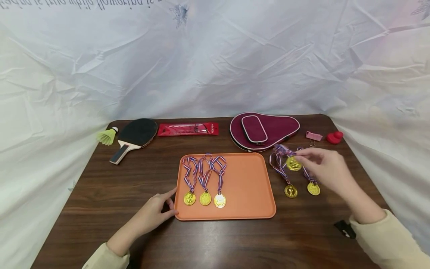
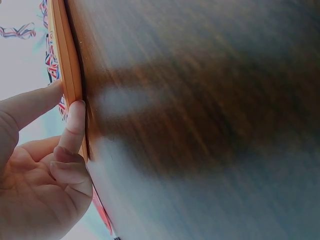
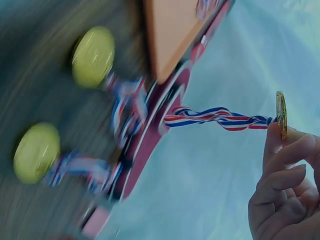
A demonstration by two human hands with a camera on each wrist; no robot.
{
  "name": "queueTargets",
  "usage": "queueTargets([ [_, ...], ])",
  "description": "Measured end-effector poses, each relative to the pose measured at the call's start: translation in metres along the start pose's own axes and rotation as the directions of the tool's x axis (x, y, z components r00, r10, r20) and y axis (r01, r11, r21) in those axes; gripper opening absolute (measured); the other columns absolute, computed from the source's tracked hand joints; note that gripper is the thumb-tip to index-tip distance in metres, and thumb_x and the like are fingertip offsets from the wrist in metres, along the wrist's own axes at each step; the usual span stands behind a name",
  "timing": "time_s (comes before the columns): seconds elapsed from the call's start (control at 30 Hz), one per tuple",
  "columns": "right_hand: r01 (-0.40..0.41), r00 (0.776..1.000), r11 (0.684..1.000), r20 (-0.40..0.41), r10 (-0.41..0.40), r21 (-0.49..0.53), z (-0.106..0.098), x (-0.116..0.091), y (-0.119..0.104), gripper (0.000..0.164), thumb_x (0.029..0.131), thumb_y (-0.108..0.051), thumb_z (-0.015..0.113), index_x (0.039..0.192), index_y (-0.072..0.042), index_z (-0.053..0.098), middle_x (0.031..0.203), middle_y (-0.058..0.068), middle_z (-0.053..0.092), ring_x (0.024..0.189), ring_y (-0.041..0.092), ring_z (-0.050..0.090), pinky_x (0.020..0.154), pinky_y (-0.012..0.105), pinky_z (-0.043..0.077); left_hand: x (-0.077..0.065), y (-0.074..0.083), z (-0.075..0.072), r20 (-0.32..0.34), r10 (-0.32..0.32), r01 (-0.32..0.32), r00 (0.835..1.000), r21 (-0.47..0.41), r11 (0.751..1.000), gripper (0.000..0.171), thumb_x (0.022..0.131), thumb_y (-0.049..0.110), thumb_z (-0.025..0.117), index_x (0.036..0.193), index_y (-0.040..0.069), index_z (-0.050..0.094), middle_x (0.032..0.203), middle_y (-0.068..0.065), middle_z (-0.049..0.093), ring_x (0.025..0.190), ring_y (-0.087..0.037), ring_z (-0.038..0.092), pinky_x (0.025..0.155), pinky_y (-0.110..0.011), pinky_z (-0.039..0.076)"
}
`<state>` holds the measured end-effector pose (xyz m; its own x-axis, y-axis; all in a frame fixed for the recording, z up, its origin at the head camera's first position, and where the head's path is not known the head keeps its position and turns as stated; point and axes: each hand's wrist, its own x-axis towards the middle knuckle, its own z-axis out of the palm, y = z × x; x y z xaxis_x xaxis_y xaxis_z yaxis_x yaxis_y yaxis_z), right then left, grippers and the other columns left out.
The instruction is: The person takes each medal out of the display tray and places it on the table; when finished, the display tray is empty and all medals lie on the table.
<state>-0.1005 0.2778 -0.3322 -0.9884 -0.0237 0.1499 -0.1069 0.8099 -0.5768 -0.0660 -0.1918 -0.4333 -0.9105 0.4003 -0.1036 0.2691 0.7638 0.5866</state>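
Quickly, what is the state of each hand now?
Left hand: touching the orange tray at its edge; grip cannot be told.
Right hand: closed, pinching a gold medal.

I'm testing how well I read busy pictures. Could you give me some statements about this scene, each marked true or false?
1. Three medals lie on the orange tray. True.
2. The right grip has a medal held above the tray. False: the held medal is to the right of the tray.
3. The left grip touches the tray's left edge. True.
4. The shuttlecock lies right of the black paddle. False: the shuttlecock is to the left of the paddle.
5. The red packet lies on the tray. False: the red packet is on the table, beyond the tray.
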Motion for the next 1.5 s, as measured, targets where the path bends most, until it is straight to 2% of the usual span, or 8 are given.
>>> queueTargets([
  [0.3, -0.167, 0.985, 0.985, -0.051, 0.165, -0.038, -0.036, -0.001, 0.064, 0.040, 0.081, -0.047, 0.059, 0.105, -0.016, 0.065, 0.057, 0.004, 0.060, 0.051, 0.014, 0.053, 0.042, 0.032, 0.033, -0.001, 0.000, 0.000, -0.007, 0.003, -0.002, 1.000, 0.014, 1.000, 0.066, 0.077, 0.026, 0.071, 0.131, 0.002, 0.043, 0.070, 0.015, 0.049, 0.065, -0.010, 0.042, 0.060, -0.023, 0.034],
  [0.6, -0.192, 0.980, 0.979, 0.036, 0.195, -0.061, -0.045, -0.005, 0.110, 0.045, 0.084, -0.045, 0.057, 0.109, -0.008, 0.062, 0.060, 0.004, 0.060, 0.053, 0.015, 0.050, 0.045, 0.031, 0.033, -0.001, 0.001, 0.000, -0.016, 0.010, -0.010, 1.000, 0.036, 0.999, 0.066, 0.077, 0.026, 0.071, 0.131, 0.002, 0.043, 0.070, 0.016, 0.049, 0.066, -0.010, 0.042, 0.061, -0.024, 0.034],
  [0.77, -0.203, 0.966, 0.977, 0.148, 0.212, -0.070, -0.044, -0.008, 0.128, 0.048, 0.084, -0.045, 0.056, 0.113, -0.007, 0.061, 0.069, 0.006, 0.062, 0.055, 0.017, 0.052, 0.044, 0.031, 0.034, -0.001, 0.002, 0.000, -0.005, -0.005, 0.005, 1.000, 0.025, 1.000, 0.066, 0.077, 0.026, 0.071, 0.132, 0.003, 0.043, 0.070, 0.015, 0.048, 0.067, -0.010, 0.042, 0.061, -0.024, 0.034],
  [0.93, -0.206, 0.931, 0.974, 0.287, 0.224, -0.093, -0.041, -0.015, 0.147, 0.052, 0.086, -0.045, 0.054, 0.118, -0.003, 0.057, 0.074, 0.007, 0.062, 0.057, 0.017, 0.052, 0.043, 0.031, 0.033, -0.001, 0.003, 0.000, -0.001, -0.008, 0.008, 1.000, 0.028, 1.000, 0.066, 0.077, 0.027, 0.071, 0.132, 0.003, 0.043, 0.070, 0.016, 0.048, 0.068, -0.010, 0.042, 0.061, -0.024, 0.034],
  [1.13, -0.226, 0.899, 0.968, 0.359, 0.251, -0.110, -0.027, -0.028, 0.161, 0.051, 0.087, -0.044, 0.052, 0.118, -0.003, 0.058, 0.064, 0.003, 0.060, 0.051, 0.012, 0.045, 0.043, 0.030, 0.032, -0.001, 0.003, 0.000, -0.010, 0.000, 0.001, 1.000, 0.049, 0.999, 0.067, 0.076, 0.026, 0.071, 0.132, 0.003, 0.043, 0.069, 0.016, 0.048, 0.067, -0.010, 0.042, 0.061, -0.024, 0.034],
  [1.23, -0.220, 0.908, 0.963, 0.330, 0.260, -0.154, -0.022, -0.033, 0.160, 0.051, 0.086, -0.045, 0.053, 0.116, -0.004, 0.060, 0.062, 0.002, 0.061, 0.048, 0.011, 0.043, 0.043, 0.030, 0.031, -0.001, 0.003, 0.000, -0.012, 0.002, -0.002, 1.000, 0.051, 0.999, 0.067, 0.076, 0.026, 0.071, 0.132, 0.003, 0.043, 0.070, 0.016, 0.048, 0.066, -0.009, 0.042, 0.061, -0.023, 0.035],
  [1.4, -0.215, 0.924, 0.958, 0.279, 0.263, -0.191, -0.016, -0.037, 0.155, 0.050, 0.083, -0.045, 0.058, 0.107, -0.001, 0.064, 0.074, 0.003, 0.066, 0.054, 0.011, 0.055, 0.049, 0.028, 0.035, -0.001, 0.003, 0.000, -0.017, 0.001, 0.000, 1.000, 0.055, 0.999, 0.067, 0.076, 0.027, 0.071, 0.132, 0.003, 0.043, 0.070, 0.016, 0.048, 0.067, -0.009, 0.042, 0.061, -0.023, 0.035],
  [1.5, -0.235, 0.923, 0.951, 0.262, 0.282, -0.199, -0.014, -0.037, 0.153, 0.051, 0.081, -0.045, 0.060, 0.103, 0.000, 0.065, 0.075, 0.004, 0.066, 0.058, 0.014, 0.058, 0.052, 0.030, 0.038, -0.001, 0.004, 0.000, -0.016, -0.005, 0.006, 1.000, 0.049, 0.999, 0.067, 0.076, 0.027, 0.071, 0.132, 0.003, 0.043, 0.070, 0.016, 0.048, 0.067, -0.009, 0.042, 0.061, -0.023, 0.034],
])
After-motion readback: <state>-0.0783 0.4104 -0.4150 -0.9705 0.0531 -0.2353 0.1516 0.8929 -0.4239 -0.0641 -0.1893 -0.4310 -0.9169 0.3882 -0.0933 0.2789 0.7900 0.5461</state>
